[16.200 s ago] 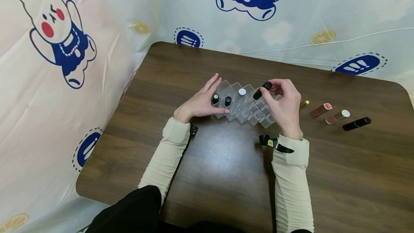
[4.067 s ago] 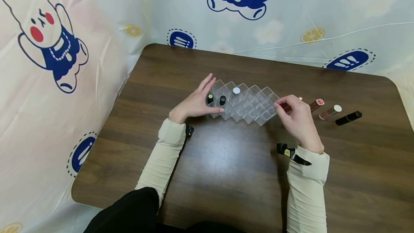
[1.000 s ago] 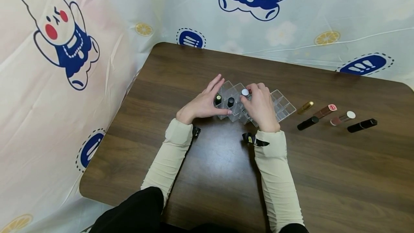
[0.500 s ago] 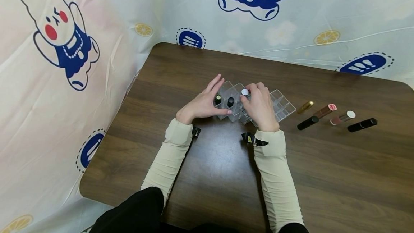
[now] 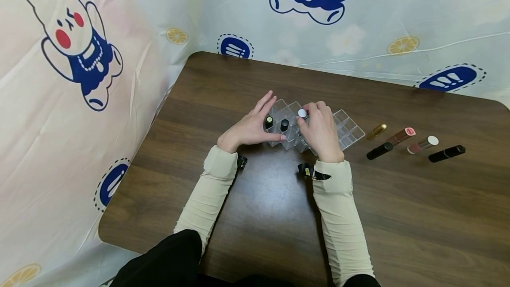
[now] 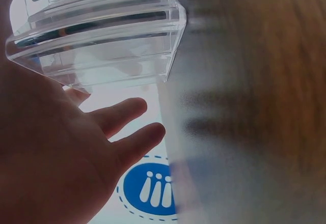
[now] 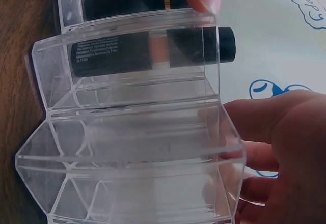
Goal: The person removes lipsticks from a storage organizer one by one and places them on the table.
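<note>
A clear lipstick organizer (image 5: 348,128) with diamond-shaped compartments stands on the table. My left hand (image 5: 249,127) rests against its left end, thumb at the front and fingers stretched straight behind. My right hand (image 5: 322,129) reaches over the middle, thumb and forefinger pinching the white-capped lipstick (image 5: 302,113) that stands in a rear compartment. Nearer my left hand, two black lipsticks stand upright in compartments: one with a pale round top (image 5: 268,121) and one with a plain black cap (image 5: 284,125). In the right wrist view a black lipstick (image 7: 117,56) shows through the clear wall.
Right of the organizer lie a gold lipstick (image 5: 376,132), a brown one with a red-marked end (image 5: 401,136), a short black one (image 5: 380,151), a clear pinkish tube with a white end (image 5: 423,144) and a long black one (image 5: 447,153). A printed curtain (image 5: 358,25) hangs behind the table.
The black lipstick that my right hand held above the organizer 16 seconds ago now lies on the table. That hand has since moved left onto the white-capped lipstick. Over the last second nothing visibly moves.
</note>
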### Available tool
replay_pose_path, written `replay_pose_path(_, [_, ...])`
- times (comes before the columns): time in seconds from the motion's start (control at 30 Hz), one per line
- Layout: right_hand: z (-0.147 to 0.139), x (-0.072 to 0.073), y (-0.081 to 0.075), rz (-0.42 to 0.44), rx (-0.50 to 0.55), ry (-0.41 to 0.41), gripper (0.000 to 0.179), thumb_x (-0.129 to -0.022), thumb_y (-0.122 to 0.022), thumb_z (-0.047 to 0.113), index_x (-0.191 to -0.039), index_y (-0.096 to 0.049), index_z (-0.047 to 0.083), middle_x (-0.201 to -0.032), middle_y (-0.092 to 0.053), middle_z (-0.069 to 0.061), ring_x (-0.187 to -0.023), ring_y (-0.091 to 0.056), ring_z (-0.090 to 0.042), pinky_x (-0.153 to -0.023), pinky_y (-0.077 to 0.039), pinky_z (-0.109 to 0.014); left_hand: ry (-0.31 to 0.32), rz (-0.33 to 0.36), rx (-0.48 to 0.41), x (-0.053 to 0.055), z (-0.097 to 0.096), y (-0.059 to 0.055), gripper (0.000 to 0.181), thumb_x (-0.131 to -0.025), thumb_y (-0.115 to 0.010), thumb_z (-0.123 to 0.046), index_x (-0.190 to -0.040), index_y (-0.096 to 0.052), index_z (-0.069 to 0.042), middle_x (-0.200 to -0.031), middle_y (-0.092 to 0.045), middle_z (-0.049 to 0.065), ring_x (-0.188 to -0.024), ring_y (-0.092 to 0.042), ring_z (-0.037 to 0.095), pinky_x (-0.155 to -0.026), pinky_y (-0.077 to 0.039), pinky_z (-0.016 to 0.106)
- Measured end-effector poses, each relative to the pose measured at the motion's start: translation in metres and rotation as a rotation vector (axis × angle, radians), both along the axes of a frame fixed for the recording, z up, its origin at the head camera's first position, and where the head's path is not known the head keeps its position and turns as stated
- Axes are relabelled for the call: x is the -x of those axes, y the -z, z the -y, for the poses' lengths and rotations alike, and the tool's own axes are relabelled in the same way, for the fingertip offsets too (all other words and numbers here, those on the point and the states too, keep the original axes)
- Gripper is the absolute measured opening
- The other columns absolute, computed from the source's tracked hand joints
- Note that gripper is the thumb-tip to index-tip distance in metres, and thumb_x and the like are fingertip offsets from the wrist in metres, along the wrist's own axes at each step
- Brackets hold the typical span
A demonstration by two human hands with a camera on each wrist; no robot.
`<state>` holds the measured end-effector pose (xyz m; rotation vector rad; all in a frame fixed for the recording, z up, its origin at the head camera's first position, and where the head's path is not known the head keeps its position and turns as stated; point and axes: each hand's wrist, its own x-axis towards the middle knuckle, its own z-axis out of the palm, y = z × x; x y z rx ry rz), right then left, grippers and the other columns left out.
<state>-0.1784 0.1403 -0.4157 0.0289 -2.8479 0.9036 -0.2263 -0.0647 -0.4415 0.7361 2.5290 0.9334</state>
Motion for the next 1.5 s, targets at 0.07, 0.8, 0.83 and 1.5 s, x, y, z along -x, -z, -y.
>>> replay_pose_path(0.07, [-0.0004, -0.0006, 0.0004, -0.003, -0.002, 0.001, 0.03, -0.09, -0.065, 0.018, -0.111, -0.064, -0.004, -0.112, -0.057, -0.021, -0.102, -0.051, -0.038, -0.084, -0.045, -0.05, 0.003, -0.001, -0.003, 0.0005, -0.0004, 0.0004, 0.113, -0.076, -0.073, -0.058, -0.157, -0.003, -0.025, -0.163, 0.01, -0.01, -0.149, -0.017, 0.022, -0.114, -0.03, 0.051])
replay_pose_path(0.8, [-0.0007, -0.0047, 0.003, -0.051, 0.003, 0.027, 0.03, -0.093, -0.064, 0.022, -0.112, -0.062, 0.0, -0.111, -0.06, -0.021, -0.1, -0.052, -0.036, -0.08, -0.046, -0.05, 0.003, 0.001, -0.001, 0.0, -0.0023, 0.0, 0.113, -0.076, -0.073, -0.059, -0.157, -0.002, -0.026, -0.163, 0.009, -0.01, -0.15, -0.014, 0.021, -0.115, -0.028, 0.052])
replay_pose_path(0.83, [-0.0007, -0.0046, 0.0029, -0.051, 0.007, 0.027, 0.03, -0.093, -0.064, 0.023, -0.112, -0.062, 0.0, -0.111, -0.06, -0.02, -0.1, -0.053, -0.036, -0.08, -0.046, -0.049, 0.003, 0.002, -0.001, -0.0001, -0.0022, -0.0004, 0.113, -0.076, -0.073, -0.059, -0.157, -0.002, -0.026, -0.163, 0.009, -0.01, -0.15, -0.014, 0.02, -0.115, -0.028, 0.051])
replay_pose_path(1.5, [-0.0022, -0.0034, 0.0002, -0.052, 0.124, 0.002, 0.032, -0.091, -0.067, 0.02, -0.115, -0.061, -0.001, -0.106, -0.063, -0.018, -0.096, -0.056, -0.032, -0.082, -0.044, -0.045, -0.007, 0.002, 0.001, 0.0012, -0.0007, 0.001, 0.112, -0.075, -0.072, -0.06, -0.157, -0.002, -0.029, -0.163, 0.008, -0.009, -0.15, -0.015, 0.022, -0.114, -0.029, 0.053])
